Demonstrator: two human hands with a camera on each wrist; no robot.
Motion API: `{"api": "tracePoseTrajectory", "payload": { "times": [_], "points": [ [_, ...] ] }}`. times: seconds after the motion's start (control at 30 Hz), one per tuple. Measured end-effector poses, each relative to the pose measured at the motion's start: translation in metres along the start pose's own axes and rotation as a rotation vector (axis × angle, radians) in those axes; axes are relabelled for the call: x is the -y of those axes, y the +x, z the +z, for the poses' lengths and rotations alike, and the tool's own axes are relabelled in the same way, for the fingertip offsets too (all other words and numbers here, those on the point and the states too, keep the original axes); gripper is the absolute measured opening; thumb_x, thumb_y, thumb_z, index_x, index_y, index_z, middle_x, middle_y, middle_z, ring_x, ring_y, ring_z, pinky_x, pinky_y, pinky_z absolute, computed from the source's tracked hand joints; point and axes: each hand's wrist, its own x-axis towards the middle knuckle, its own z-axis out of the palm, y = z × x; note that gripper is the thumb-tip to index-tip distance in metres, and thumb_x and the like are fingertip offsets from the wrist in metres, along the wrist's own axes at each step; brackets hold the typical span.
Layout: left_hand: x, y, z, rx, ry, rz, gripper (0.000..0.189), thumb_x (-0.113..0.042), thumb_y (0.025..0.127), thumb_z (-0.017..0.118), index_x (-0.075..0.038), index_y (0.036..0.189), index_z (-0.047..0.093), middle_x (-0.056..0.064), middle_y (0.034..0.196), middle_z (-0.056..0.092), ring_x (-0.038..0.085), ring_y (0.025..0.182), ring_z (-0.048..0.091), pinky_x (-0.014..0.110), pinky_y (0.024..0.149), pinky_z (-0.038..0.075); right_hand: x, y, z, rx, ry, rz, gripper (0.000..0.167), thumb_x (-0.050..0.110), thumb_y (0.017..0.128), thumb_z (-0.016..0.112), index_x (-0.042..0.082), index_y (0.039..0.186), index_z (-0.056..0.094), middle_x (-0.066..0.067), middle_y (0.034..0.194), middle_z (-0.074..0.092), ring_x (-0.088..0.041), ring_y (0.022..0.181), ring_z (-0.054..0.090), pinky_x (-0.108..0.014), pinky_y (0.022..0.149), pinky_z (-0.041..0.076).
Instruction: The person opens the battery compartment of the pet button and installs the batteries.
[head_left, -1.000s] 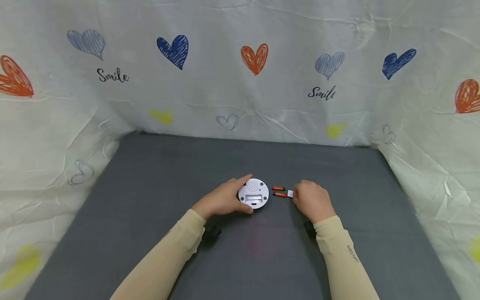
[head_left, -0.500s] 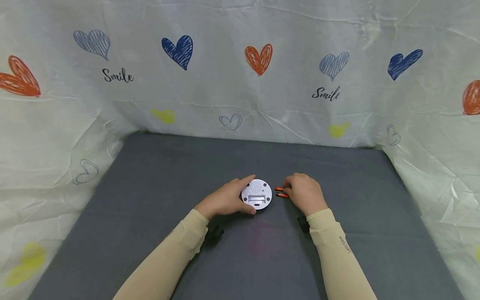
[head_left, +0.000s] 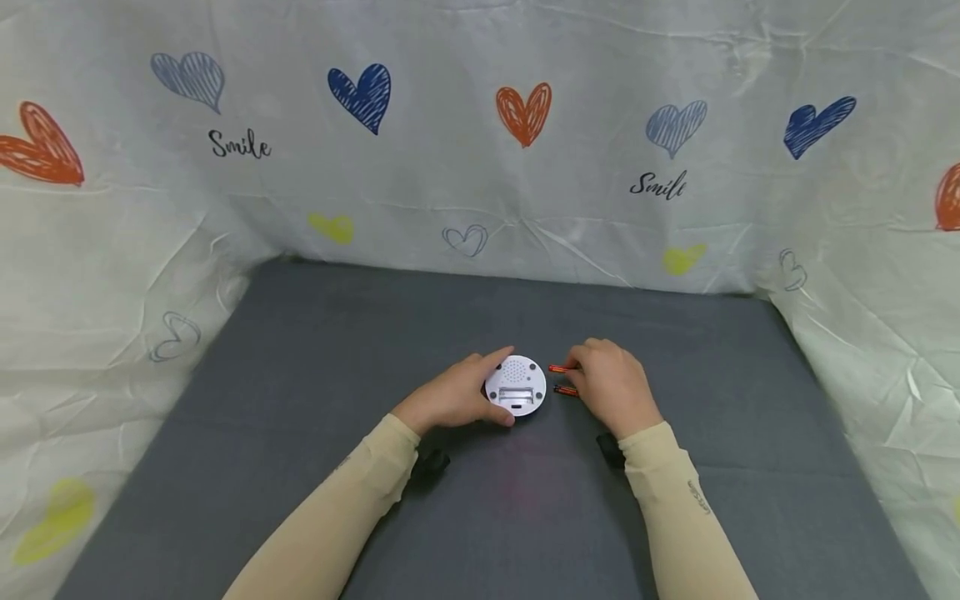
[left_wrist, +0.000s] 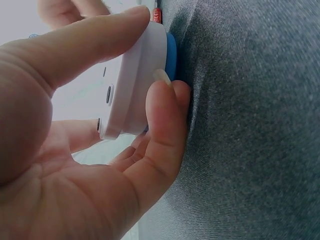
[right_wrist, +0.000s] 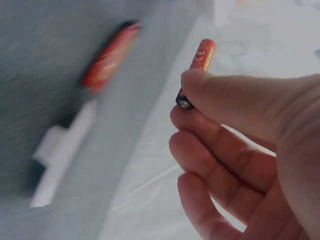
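Observation:
My left hand (head_left: 453,393) grips a round white device (head_left: 517,370) by its left edge. Its underside faces up, with speaker holes, small dark feet and an uncovered battery compartment with no battery in it. In the left wrist view, a blue part (left_wrist: 171,55) shows on the side toward the table. Just right of the device, my right hand (head_left: 613,385) pinches a small red and black battery (right_wrist: 204,54) between thumb and fingers. A second battery (right_wrist: 111,60) lies on the table beneath that hand. Close to it in the right wrist view is a small white battery cover (right_wrist: 65,150), blurred.
A dark grey cloth (head_left: 390,325) covers the table. White sheeting (head_left: 435,183) printed with hearts and "Smile" stands along the back and both sides. Dark wrist cameras sit under both forearms.
My right hand has moved left from the white cover to the batteries, pinched the farther one and raised it. My left hand still holds the device in nearly the same place.

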Motion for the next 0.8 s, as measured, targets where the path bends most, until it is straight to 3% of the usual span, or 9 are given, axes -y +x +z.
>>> {"api": "tracePoseTrajectory", "payload": {
  "times": [0.17,0.3,0.8],
  "points": [
    [-0.001,0.001,-0.001,0.006,-0.004,0.000,0.112,-0.033,0.084,0.096,-0.023,0.173,0.029,0.017,0.158,0.052,0.025,0.122,0.059,0.045,0.105,0.049,0.023,-0.003,-0.007,-0.067,0.011,-0.139,0.010,0.011,0.088,0.090,0.012,0.094,0.083,-0.002,0.090,0.075,-0.022,0.083,0.068,-0.039,0.073,0.057],
    [-0.002,0.001,-0.002,0.011,-0.005,0.003,0.112,-0.033,0.085,0.095,-0.022,0.174,0.028,0.017,0.156,0.054,0.024,0.116,0.059,0.043,0.099,0.051,0.036,-0.004,-0.001,-0.065,-0.007,-0.218,0.008,0.012,0.089,0.090,0.012,0.091,0.082,-0.001,0.085,0.072,-0.020,0.079,0.065,-0.037,0.071,0.056],
    [-0.003,-0.002,-0.001,0.007,0.000,-0.009,0.114,-0.033,0.083,0.097,-0.023,0.174,0.028,0.016,0.149,0.057,0.023,0.108,0.059,0.040,0.092,0.050,0.049,-0.007,0.017,-0.043,-0.037,-0.228,0.011,0.010,0.088,0.090,0.014,0.092,0.081,0.000,0.085,0.069,-0.019,0.081,0.064,-0.038,0.075,0.054]
  ]
}}
